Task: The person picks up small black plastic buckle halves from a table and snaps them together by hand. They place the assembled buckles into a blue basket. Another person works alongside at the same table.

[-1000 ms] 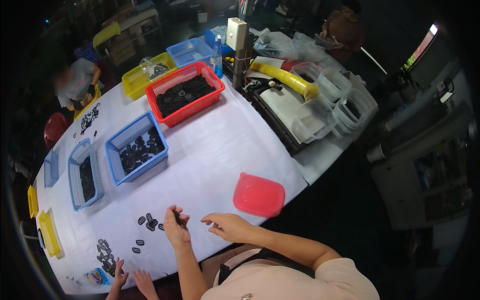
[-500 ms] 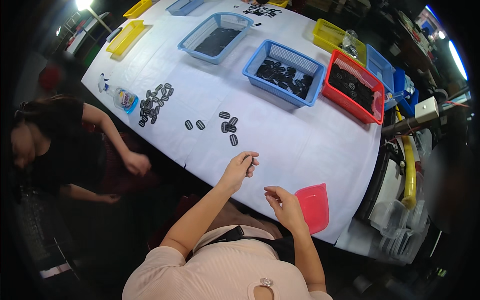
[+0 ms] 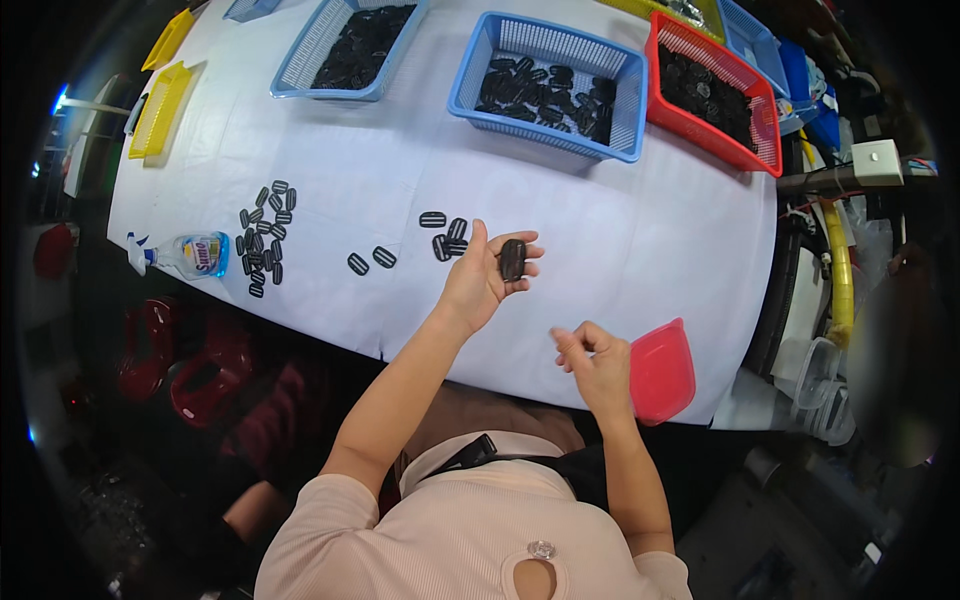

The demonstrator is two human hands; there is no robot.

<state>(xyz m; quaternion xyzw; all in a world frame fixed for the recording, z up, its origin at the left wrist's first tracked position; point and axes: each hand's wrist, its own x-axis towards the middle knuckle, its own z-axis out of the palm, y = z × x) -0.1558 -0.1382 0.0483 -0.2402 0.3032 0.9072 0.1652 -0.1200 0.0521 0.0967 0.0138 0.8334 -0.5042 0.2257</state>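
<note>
My left hand (image 3: 482,275) is turned palm up above the white table. Across its fingers lies a dark, oval, ridged plastic piece (image 3: 513,260), with the thumb held away from it. My right hand (image 3: 597,365) is lower and to the right, its fingers curled and slightly blurred; whether anything is in them is hidden. Just right of it sits a pink tray (image 3: 664,373). Several similar black slotted pieces (image 3: 440,247) lie beside my left wrist, partly behind the hand. Two more pieces (image 3: 384,257) are farther left.
A larger cluster of black pieces (image 3: 277,231) is near a spray bottle (image 3: 192,255) of blue liquid. Along the far side stand a blue basket (image 3: 545,137), another blue basket (image 3: 330,93) and a red basket (image 3: 715,142), each holding black pieces. Yellow trays (image 3: 160,113) stand far left.
My left hand has turned palm up, bringing the dark piece into plain sight. The fingers of my right hand have curled in. My view has shifted, and the person at left is mostly out of it.
</note>
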